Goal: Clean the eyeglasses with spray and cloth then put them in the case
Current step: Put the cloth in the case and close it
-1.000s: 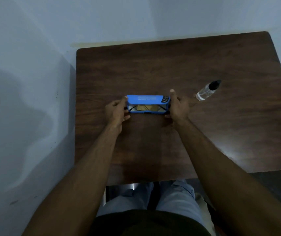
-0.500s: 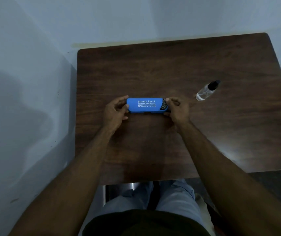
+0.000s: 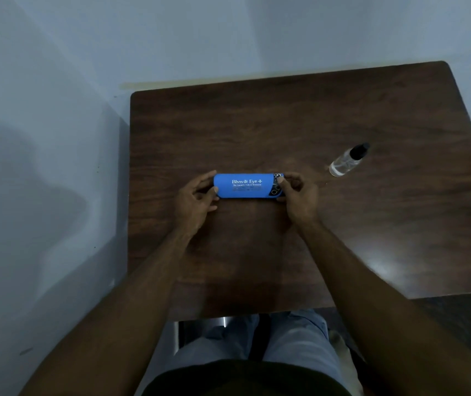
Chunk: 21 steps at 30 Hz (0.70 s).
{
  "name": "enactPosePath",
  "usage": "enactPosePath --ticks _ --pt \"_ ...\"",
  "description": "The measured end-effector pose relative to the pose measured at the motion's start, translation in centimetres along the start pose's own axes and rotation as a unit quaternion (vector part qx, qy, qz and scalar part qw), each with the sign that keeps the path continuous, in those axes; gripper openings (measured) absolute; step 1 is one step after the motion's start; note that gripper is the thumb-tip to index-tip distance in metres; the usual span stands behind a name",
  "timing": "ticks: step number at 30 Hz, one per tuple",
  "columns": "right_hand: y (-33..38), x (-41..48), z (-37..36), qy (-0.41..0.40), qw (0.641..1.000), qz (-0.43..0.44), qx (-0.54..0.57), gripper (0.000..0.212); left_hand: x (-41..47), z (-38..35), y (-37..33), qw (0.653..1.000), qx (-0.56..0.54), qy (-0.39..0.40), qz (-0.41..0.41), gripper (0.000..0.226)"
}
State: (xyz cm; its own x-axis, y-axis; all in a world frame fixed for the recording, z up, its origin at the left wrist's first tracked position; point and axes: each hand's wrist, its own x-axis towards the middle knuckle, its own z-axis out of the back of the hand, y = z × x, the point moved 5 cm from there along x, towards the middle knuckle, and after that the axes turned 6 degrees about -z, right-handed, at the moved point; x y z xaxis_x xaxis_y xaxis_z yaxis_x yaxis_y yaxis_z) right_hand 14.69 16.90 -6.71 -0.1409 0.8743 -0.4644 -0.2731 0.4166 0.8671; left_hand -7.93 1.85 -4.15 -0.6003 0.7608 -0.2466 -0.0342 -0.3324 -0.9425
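- landmark for everything here is the blue case point(image 3: 247, 185), lying flat and lengthwise across the middle of the dark wood table point(image 3: 285, 115), lid down and closed.
- far left of the case there's just a pale wall, running along the table's left edge. nothing on it worth noting besides some shadow.
- left hand point(image 3: 195, 197) sits at the case's left end, fingers curled round that end, thumb tip against the near side and a finger up along the far edge. so it's gripping the case's left end, not flat open.
- the case itself: white print on top reads "bhavik eye +" with smaller lines under it i can't read. there's a dark patterned patch at its right end.
- glasses aren't visible anywhere, and with the lid shut you can't see inside. no cloth showing either.
- right hand point(image 3: 297, 195) is at the case's right end, thumb pressed down on that patterned patch, the other fingers wrapped round the end. gripping too.
- right of the case and a bit further back, well apart from it, is the spray bottle point(image 3: 347, 161), clear body, black cap, cap pointing away to the right. neither hand touches it.
- near side of the case, past the table edge, you see the person's lap in light jeans.
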Motion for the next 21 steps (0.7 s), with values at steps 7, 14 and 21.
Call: enactPosePath --ticks 7,14,21 --pt "1.5 0.1 -0.7 -0.049 0.998 0.04 -0.004 0.016 0.7 -0.1 -0.5 0.999 -0.024 -0.03 0.004 0.046" --pt "9.3 7.0 -3.6 -0.044 0.996 0.074 -0.017 0.003 8.9 0.3 -6.2 0.996 -0.019 -0.076 -0.042 0.046" --pt "13.8 14.8 -7.7 -0.043 0.993 0.081 -0.067 0.014 17.9 -0.1 -7.5 0.993 0.026 -0.104 -0.045 0.049"
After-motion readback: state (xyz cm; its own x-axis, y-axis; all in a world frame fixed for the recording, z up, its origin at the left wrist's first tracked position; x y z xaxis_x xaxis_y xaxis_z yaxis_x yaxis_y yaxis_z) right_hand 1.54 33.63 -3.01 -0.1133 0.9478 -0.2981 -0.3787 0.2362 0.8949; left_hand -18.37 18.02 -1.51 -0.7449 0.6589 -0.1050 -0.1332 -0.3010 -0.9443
